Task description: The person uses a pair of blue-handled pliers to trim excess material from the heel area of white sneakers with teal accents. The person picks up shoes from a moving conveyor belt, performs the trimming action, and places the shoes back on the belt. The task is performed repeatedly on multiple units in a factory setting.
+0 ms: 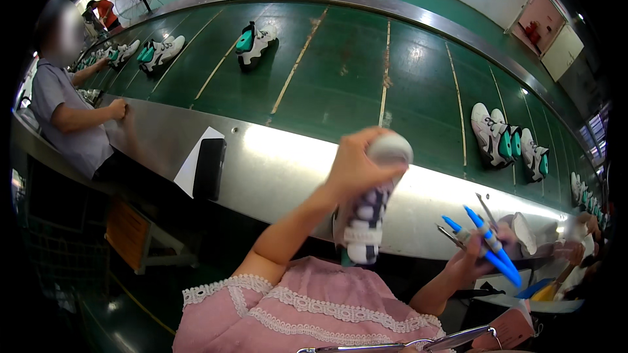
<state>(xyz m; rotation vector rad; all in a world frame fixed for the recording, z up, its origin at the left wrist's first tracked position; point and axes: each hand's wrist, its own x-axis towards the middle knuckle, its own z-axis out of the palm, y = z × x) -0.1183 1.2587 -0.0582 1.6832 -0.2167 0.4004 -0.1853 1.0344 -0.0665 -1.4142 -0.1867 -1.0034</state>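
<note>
Shoe (366,212) in the head view, white and dark with a pale strap, is held in the air over the near edge of a metal ledge (281,150), slightly blurred. Its rounded toe points up and away; its other end hangs toward the person's pink top (307,307). The left hand (356,163) is closed around the forefoot, just behind the toe. The right hand (481,258), apart from the shoe, is closed around blue pens (504,267) and slim metal tools (485,206), their tips pointing up and left.

The shoe looks light enough for one hand, probably firm at toe and sole, softer around the laces and strap. Its smooth toe cap may be a little slippery, and pale surfaces could mark easily. Wrapping the forefoot, with the sole against the palm, seems the surest hold. Beyond the ledge, similar shoes (257,46) stand on a green belt (347,72).
</note>
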